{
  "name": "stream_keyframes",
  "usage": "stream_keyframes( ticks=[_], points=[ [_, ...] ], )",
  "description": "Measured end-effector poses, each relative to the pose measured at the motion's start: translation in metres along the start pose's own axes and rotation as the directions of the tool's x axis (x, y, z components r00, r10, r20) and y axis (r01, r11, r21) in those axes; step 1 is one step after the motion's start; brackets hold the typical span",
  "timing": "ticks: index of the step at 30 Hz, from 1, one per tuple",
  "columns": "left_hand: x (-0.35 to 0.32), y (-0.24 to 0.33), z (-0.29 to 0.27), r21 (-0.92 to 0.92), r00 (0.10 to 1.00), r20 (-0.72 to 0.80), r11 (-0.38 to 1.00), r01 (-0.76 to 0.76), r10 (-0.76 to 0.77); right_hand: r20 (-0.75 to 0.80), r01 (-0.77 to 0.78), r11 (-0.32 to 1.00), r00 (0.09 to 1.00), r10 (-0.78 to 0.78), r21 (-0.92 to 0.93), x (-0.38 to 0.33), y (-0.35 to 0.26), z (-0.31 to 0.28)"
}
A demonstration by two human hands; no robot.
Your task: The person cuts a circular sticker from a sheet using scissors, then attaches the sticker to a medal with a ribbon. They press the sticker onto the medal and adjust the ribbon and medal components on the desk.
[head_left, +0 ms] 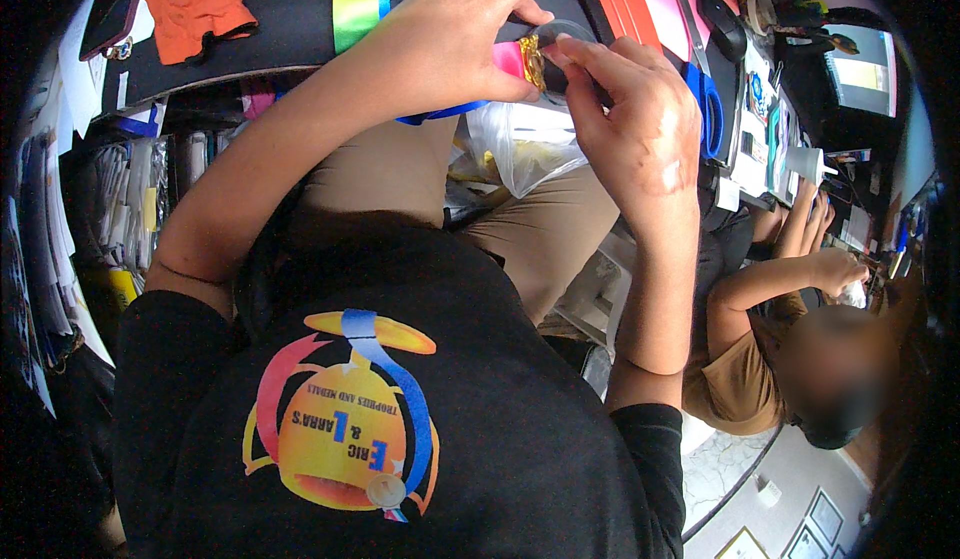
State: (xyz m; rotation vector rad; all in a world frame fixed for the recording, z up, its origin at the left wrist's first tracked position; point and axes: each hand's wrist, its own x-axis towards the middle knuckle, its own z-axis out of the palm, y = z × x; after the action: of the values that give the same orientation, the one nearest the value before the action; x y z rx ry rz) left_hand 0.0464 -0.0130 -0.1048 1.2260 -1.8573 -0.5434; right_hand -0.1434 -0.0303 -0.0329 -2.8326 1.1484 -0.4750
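A short pink ribbon-like strip (507,56) with a crinkled, shiny gold piece (534,65) at its end lies between my hands over the dark table's edge. My left hand (455,34) has its thumb against the pink strip, whose other end the palm hides, while its forefinger reaches out over the table. On the other side, my right hand (640,109) pinches with thumb and forefinger at the gold piece's edge; the exact grip is partly covered. Behind those fingertips shows a dark, see-through round thing (562,31).
A yellow-green ribbon with a blue edge (358,4), an orange cloth (197,9) and a red-orange flat piece (622,9) lie on the table. A white plastic bag (525,144) hangs below its edge. Another person (750,379) sits at the right; papers crowd the left shelf (130,194).
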Motion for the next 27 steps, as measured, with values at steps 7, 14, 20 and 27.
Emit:
stream_keyframes(
  ticks=[7,14,20,27],
  points=[
    [0.000,0.000,0.000,0.032,1.000,-0.007,0.999,-0.021,0.021,-0.014,0.056,0.998,0.998,-0.055,0.029,0.000,0.007,0.002],
    [0.001,0.000,0.000,0.047,0.999,-0.007,0.998,-0.035,0.035,-0.011,0.068,0.997,0.998,-0.067,0.034,-0.001,0.009,0.001],
    [0.000,-0.001,0.000,0.043,0.999,-0.007,0.998,-0.048,0.048,0.016,0.050,0.998,0.999,-0.050,0.024,-0.003,0.008,0.000],
    [0.005,0.012,-0.008,0.048,0.998,-0.021,0.997,-0.052,0.053,-0.021,-0.005,1.000,1.000,0.005,0.016,-0.006,0.001,-0.001]
  ],
)
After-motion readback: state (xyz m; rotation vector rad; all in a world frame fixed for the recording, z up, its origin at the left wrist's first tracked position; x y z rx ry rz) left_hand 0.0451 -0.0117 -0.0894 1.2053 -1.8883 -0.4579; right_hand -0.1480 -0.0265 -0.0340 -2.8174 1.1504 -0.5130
